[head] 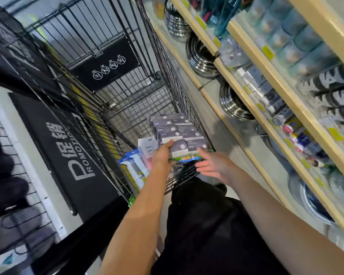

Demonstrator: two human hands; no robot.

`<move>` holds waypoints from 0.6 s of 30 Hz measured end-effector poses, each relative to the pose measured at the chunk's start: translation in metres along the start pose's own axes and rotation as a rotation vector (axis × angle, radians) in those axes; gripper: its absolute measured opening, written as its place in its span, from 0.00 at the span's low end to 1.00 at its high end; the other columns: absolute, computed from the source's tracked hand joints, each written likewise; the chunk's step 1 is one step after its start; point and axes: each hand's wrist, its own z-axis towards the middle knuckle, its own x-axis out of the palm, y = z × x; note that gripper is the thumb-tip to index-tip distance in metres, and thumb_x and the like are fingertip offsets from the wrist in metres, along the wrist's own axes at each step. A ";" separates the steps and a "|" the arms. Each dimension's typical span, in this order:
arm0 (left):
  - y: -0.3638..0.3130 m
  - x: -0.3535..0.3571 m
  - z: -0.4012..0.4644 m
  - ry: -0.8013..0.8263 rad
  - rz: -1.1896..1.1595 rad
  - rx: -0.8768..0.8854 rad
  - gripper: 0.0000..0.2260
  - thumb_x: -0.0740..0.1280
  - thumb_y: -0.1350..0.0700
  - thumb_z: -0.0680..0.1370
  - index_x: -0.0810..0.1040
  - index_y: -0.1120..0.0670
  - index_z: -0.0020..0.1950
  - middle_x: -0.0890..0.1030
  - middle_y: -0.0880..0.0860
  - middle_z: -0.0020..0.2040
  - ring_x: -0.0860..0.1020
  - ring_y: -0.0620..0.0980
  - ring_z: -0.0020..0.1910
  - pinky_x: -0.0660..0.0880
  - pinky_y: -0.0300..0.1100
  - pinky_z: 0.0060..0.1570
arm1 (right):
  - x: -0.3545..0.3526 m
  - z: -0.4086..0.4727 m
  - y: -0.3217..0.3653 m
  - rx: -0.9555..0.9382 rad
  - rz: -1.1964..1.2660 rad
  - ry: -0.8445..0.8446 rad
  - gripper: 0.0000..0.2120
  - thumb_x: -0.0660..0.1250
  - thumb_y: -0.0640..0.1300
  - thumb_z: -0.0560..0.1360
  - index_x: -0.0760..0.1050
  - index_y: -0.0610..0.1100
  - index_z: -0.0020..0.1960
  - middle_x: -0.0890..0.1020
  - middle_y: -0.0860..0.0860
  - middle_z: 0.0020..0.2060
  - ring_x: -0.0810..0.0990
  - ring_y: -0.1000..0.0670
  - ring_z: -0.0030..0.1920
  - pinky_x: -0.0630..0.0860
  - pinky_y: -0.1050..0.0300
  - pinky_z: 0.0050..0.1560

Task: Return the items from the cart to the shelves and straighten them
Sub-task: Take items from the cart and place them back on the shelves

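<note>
The grey packs (175, 132) lie stacked in the near right corner of the cart (115, 108), on top of a green-edged packet (184, 158). The left hand (162, 154) rests on the nearest pack, its fingers curled over the pack's left upper edge. The right hand (213, 164) is at the stack's right side with fingers straight and a little spread; only its thumb seems to touch the nearest pack.

As I judge it, the chief risk is a one-sided lift. If the left hand pulls before the right has closed in, the soft pack may tilt and drag its neighbours over, since the packs lie tightly against each other. The flat white and blue packets (136, 165), just left of the stack, could be knocked about by a sliding pack. Carrying the pack from the cart to the shelves (266, 92) on the right, an elbow could catch the steel bowls (232, 104) stacked on the lowest shelf, which stands close beside the cart.

The whole view is blurred. Print on the packs cannot be read, how many layers the stack has is unclear, and the left hand's fingertips are hard to make out against the wrapping. What lies under the stack is mostly hidden, and the shelf goods are too smeared to find the packs' proper place.
</note>
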 end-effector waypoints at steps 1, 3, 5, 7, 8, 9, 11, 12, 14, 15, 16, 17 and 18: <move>-0.004 -0.004 -0.009 0.043 -0.058 -0.006 0.13 0.73 0.56 0.74 0.80 0.59 0.56 0.85 0.56 0.48 0.83 0.56 0.43 0.80 0.45 0.35 | 0.007 0.000 0.001 0.011 0.053 0.025 0.32 0.68 0.57 0.76 0.67 0.38 0.72 0.78 0.37 0.62 0.80 0.40 0.59 0.75 0.47 0.65; -0.005 -0.015 -0.031 0.166 -0.142 -0.017 0.16 0.71 0.55 0.76 0.79 0.58 0.61 0.84 0.56 0.54 0.83 0.56 0.47 0.79 0.43 0.34 | 0.023 0.003 0.004 -0.024 0.240 -0.005 0.37 0.73 0.60 0.71 0.67 0.42 0.72 0.77 0.43 0.65 0.78 0.43 0.60 0.75 0.48 0.64; 0.000 -0.024 -0.056 0.274 -0.194 -0.033 0.13 0.69 0.54 0.78 0.80 0.55 0.61 0.85 0.54 0.53 0.83 0.54 0.47 0.78 0.41 0.33 | 0.038 0.010 0.009 -0.088 0.427 -0.125 0.43 0.80 0.60 0.61 0.71 0.42 0.68 0.77 0.49 0.64 0.78 0.47 0.60 0.77 0.50 0.55; 0.007 -0.032 -0.071 0.356 -0.225 -0.037 0.10 0.70 0.55 0.78 0.80 0.51 0.59 0.85 0.52 0.55 0.83 0.52 0.49 0.79 0.41 0.35 | 0.045 0.019 0.010 -0.166 0.508 -0.269 0.50 0.84 0.61 0.50 0.72 0.41 0.66 0.79 0.49 0.62 0.80 0.46 0.58 0.78 0.52 0.53; 0.009 -0.036 -0.076 0.394 -0.230 -0.028 0.14 0.73 0.54 0.75 0.80 0.49 0.60 0.83 0.53 0.59 0.82 0.54 0.52 0.79 0.41 0.36 | 0.047 0.025 0.009 -0.193 0.523 -0.312 0.56 0.84 0.63 0.43 0.73 0.42 0.66 0.81 0.49 0.61 0.82 0.46 0.56 0.80 0.50 0.53; 0.009 -0.041 -0.078 0.410 -0.181 -0.024 0.20 0.78 0.52 0.71 0.80 0.47 0.61 0.80 0.54 0.63 0.81 0.56 0.54 0.79 0.41 0.35 | 0.047 0.025 0.011 -0.195 0.509 -0.329 0.60 0.83 0.65 0.38 0.73 0.43 0.66 0.81 0.48 0.60 0.82 0.45 0.55 0.81 0.48 0.53; -0.001 -0.051 -0.079 0.392 0.015 -0.023 0.32 0.80 0.44 0.65 0.75 0.48 0.67 0.75 0.59 0.68 0.80 0.58 0.56 0.80 0.42 0.38 | 0.040 0.010 0.020 -0.214 0.467 -0.339 0.52 0.84 0.61 0.45 0.74 0.44 0.65 0.82 0.47 0.58 0.82 0.45 0.55 0.80 0.51 0.49; -0.013 -0.057 -0.079 0.354 0.101 -0.022 0.34 0.76 0.40 0.68 0.72 0.52 0.68 0.75 0.60 0.67 0.80 0.57 0.55 0.80 0.45 0.45 | 0.034 0.002 0.025 -0.245 0.439 -0.344 0.40 0.84 0.55 0.52 0.77 0.43 0.60 0.84 0.45 0.54 0.83 0.45 0.52 0.78 0.51 0.45; -0.045 -0.063 -0.070 0.259 0.163 0.009 0.31 0.66 0.35 0.73 0.73 0.56 0.65 0.79 0.55 0.59 0.80 0.52 0.53 0.77 0.48 0.56 | 0.016 -0.011 0.030 -0.379 0.403 -0.334 0.20 0.82 0.43 0.60 0.82 0.41 0.50 0.86 0.43 0.46 0.85 0.47 0.44 0.79 0.51 0.40; -0.062 -0.062 -0.063 0.201 0.202 0.077 0.30 0.64 0.34 0.74 0.74 0.56 0.64 0.80 0.53 0.56 0.80 0.50 0.52 0.76 0.47 0.55 | 0.006 -0.020 0.030 -0.455 0.393 -0.305 0.14 0.80 0.39 0.62 0.83 0.42 0.46 0.87 0.44 0.43 0.85 0.48 0.42 0.79 0.53 0.39; -0.081 -0.058 -0.059 0.164 0.281 0.168 0.29 0.63 0.34 0.75 0.73 0.55 0.65 0.81 0.50 0.53 0.80 0.47 0.50 0.76 0.44 0.50 | -0.005 -0.030 0.030 -0.514 0.384 -0.271 0.12 0.79 0.36 0.63 0.83 0.43 0.44 0.87 0.46 0.41 0.85 0.49 0.40 0.79 0.55 0.39; -0.098 -0.050 -0.058 0.171 0.381 0.243 0.28 0.64 0.35 0.76 0.73 0.55 0.65 0.81 0.48 0.52 0.80 0.45 0.48 0.75 0.42 0.46 | -0.015 -0.038 0.029 -0.555 0.374 -0.247 0.12 0.79 0.36 0.63 0.83 0.44 0.44 0.87 0.47 0.40 0.85 0.48 0.39 0.78 0.56 0.38; -0.112 -0.038 -0.056 0.230 0.471 0.289 0.25 0.65 0.38 0.77 0.74 0.55 0.64 0.82 0.49 0.53 0.82 0.44 0.45 0.76 0.40 0.43 | -0.026 -0.046 0.026 -0.582 0.381 -0.235 0.13 0.80 0.37 0.62 0.83 0.44 0.45 0.87 0.46 0.40 0.84 0.46 0.39 0.78 0.54 0.40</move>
